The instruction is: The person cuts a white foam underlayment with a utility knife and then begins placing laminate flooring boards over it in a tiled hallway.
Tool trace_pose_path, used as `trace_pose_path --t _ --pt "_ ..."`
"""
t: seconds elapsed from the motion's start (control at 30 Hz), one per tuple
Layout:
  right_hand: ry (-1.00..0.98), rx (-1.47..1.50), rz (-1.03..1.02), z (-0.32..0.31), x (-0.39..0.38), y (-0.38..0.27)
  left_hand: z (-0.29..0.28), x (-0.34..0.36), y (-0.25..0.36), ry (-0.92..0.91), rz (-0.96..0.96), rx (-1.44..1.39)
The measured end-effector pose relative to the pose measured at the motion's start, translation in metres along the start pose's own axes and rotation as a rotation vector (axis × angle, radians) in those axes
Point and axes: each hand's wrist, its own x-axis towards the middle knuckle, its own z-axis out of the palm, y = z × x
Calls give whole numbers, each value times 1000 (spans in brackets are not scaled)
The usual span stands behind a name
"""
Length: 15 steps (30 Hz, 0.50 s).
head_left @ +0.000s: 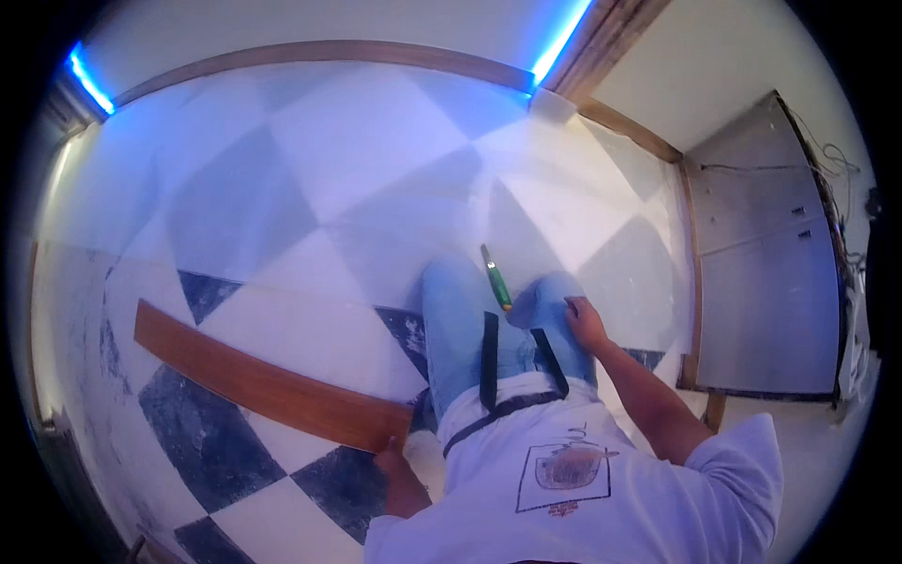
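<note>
My left hand grips the near end of a long reddish-brown wooden plank, which extends diagonally to the left over the checkered floor. My right hand rests on my right thigh near the knee, fingers slightly curled and apparently holding nothing. I am kneeling in light-blue jeans. Between my knees, a green utility knife with a yellow end lies on a translucent sheet that covers the far part of the floor.
A grey cabinet with loose wires beside it stands along the right wall. Wooden skirting runs along the far wall, and blue light strips glow at door frames. Dark and white tiles show at the near left.
</note>
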Motion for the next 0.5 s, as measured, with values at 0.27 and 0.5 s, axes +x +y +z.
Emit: trace_pose_path --t 0.27,0.5 --pt "-27 -151 -54 8 -5 -5 -2 -8 9 57 -63 21" --pt "-17 -190 -132 17 15 -27 -2 50 -52 88 -58 279"
